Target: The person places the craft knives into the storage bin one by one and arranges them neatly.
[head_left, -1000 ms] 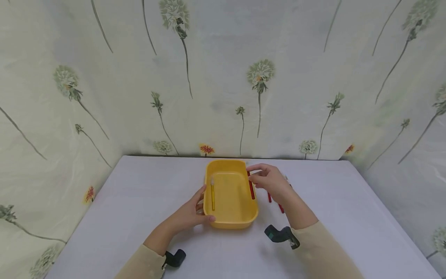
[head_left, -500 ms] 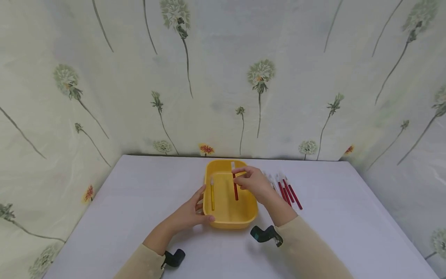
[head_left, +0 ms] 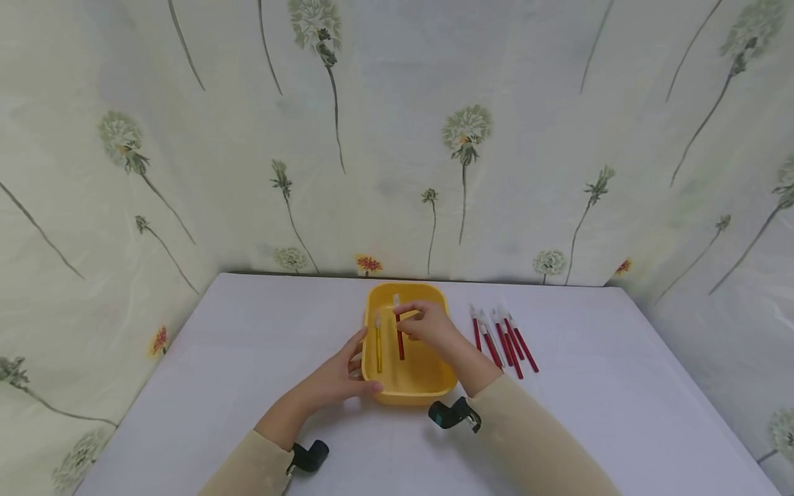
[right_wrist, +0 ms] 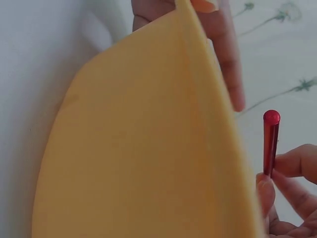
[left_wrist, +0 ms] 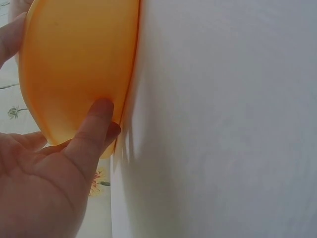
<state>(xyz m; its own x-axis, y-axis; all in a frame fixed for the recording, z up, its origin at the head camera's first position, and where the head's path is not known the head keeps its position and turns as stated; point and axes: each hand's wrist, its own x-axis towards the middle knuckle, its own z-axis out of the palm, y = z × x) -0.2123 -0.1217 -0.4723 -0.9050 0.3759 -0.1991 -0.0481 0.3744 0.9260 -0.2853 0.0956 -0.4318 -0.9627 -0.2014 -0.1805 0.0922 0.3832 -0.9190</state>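
In the head view a yellow plastic tray [head_left: 428, 382] stands on the white table. My left hand [head_left: 338, 375] grips its left side, thumb at the near corner; the left wrist view shows fingers [left_wrist: 89, 134] against the outer wall. Between thumb and fingers my right hand [head_left: 431, 324] pinches a red-handled paintbrush [head_left: 400, 344], pale tip pointing away, over the tray. From the right wrist, the round handle end of that red paintbrush [right_wrist: 270, 134] shows beyond the tray wall [right_wrist: 133, 124]. A yellow-handled paintbrush [head_left: 379, 348] lies inside along the left, parallel to the red one.
Right of the tray, several red-handled paintbrushes [head_left: 509, 344] lie loosely fanned on the white table [head_left: 589, 413]. Behind the table's far edge rises a backdrop [head_left: 384, 207] printed with dandelions. A small black camera sits at each wrist.
My right hand has carried the red paintbrush leftward from the tray's right rim to beside the yellow paintbrush, uncovering the brushes on the table. My left hand stays on the tray.
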